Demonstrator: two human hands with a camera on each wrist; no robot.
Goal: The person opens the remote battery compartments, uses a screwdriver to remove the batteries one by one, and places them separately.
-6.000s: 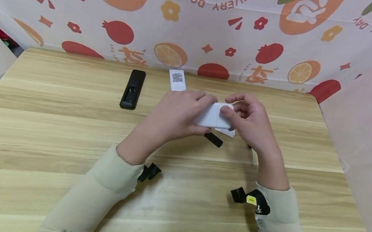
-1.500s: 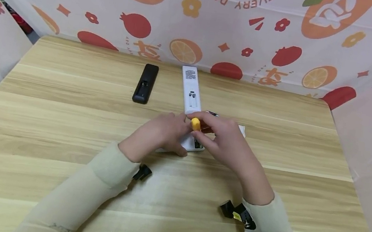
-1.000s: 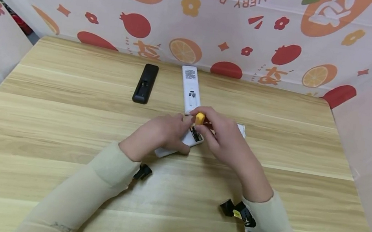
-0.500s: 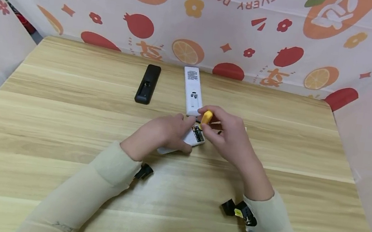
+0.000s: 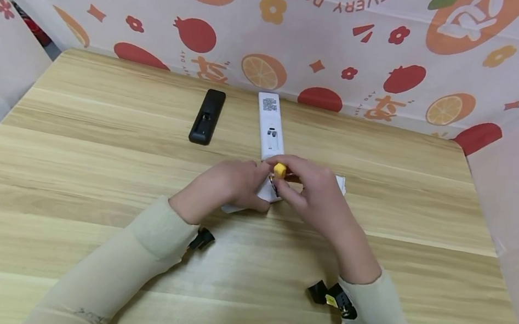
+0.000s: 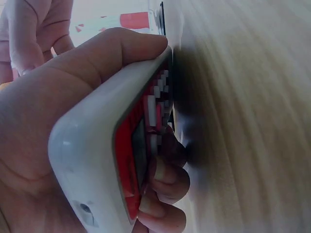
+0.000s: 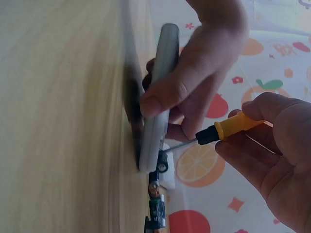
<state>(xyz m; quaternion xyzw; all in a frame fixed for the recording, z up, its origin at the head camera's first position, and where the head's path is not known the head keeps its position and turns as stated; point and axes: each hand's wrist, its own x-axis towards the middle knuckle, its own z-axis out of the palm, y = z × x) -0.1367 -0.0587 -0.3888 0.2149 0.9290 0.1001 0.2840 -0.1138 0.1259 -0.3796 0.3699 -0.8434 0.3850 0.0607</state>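
My left hand (image 5: 233, 185) grips a white remote control (image 5: 265, 191) close over the table, fingers and thumb around its edges. In the left wrist view the remote's button side (image 6: 146, 131), with red face and small screen, is turned toward the table. Its battery compartment faces up, partly hidden by my hands. My right hand (image 5: 321, 195) pinches the yellow handle of a screwdriver (image 7: 233, 127) between thumb and fingers. The screwdriver's thin metal shaft reaches down to the compartment end of the remote, its tip hidden behind the edge.
A second white remote (image 5: 269, 122) lies beyond my hands, battery bay bare. Left of it is a black remote (image 5: 207, 116) with an open bay. A white flat piece (image 5: 340, 184) shows behind my right hand. Batteries (image 7: 157, 211) appear past the held remote. A patterned cloth (image 5: 317, 37) hangs behind.
Six seconds ago both hands held a white object raised; now the left holds the remote low and the right has a screwdriver. Since half a second ago the screwdriver moved left over the compartment.
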